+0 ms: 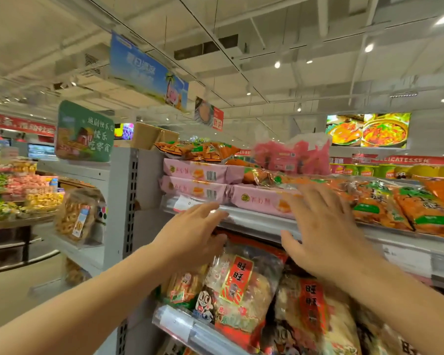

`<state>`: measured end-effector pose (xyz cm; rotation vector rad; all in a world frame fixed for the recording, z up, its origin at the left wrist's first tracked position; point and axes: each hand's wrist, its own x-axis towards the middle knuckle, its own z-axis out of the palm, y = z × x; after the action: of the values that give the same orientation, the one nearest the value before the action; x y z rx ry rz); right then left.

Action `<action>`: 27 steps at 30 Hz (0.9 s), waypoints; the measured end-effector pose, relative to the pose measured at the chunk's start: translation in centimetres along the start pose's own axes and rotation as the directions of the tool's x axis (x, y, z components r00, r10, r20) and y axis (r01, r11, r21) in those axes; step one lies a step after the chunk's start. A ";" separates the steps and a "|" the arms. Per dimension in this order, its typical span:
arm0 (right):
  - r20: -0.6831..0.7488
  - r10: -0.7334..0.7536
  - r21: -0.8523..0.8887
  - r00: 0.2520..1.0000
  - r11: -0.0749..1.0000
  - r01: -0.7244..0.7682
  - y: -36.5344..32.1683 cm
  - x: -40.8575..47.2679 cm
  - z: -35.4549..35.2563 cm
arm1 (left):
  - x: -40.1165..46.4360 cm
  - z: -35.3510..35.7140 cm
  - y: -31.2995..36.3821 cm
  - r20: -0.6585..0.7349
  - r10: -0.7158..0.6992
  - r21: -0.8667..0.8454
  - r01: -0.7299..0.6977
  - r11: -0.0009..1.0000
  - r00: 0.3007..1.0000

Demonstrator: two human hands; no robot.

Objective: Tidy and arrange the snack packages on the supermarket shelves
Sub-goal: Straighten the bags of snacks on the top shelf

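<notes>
While both forearms stretch up from the bottom of my view, I see the left hand (190, 234) with fingers extended and loosely spread, palm toward the shelf, its fingertips at the front rail of the upper shelf (256, 221); motion blur keeps me from telling whether they touch it. The right hand (323, 234) is likewise released, fingers splayed wide, grasping nothing, raised in front of the pink snack packages (256, 198) stacked flat at the shelf's front edge. Below both hands, red-labelled rice cracker bags (241, 290) stand upright on the lower shelf. Beside the pink stack to the right, orange snack bags (405, 208) lie in a row. Farther back, a blurred red bag (290, 155) sits atop the pile. Beyond it, a lit food display (367, 130) hangs on the far wall.
</notes>
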<state>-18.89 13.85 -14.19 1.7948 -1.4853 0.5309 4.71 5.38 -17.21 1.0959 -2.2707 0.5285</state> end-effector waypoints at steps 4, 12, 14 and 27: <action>-0.109 -0.076 0.070 0.991 0.994 0.084 -2.7 6.5 1.9 | 1.6 2.3 -1.9 -0.027 0.025 0.041 -0.024 0.999 0.999; -0.085 -0.092 0.288 0.992 0.951 0.112 -6.9 15.2 5.2 | 2.9 1.1 -6.6 -0.152 0.246 0.114 -0.230 0.967 0.957; -0.028 -0.125 0.180 0.992 0.975 0.128 -7.5 15.4 5.7 | 4.0 -0.4 -8.4 -0.207 0.252 0.110 -0.234 0.966 0.945; 0.022 0.231 0.301 0.973 0.926 -0.227 -8.4 23.4 4.9 | 16.0 -6.3 -19.0 -0.070 -0.267 -0.123 0.258 0.958 0.961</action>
<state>-5.77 -4.70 -2.96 1.8474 -1.6882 0.9304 13.73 -11.51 -0.26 1.2677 -2.0141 0.3280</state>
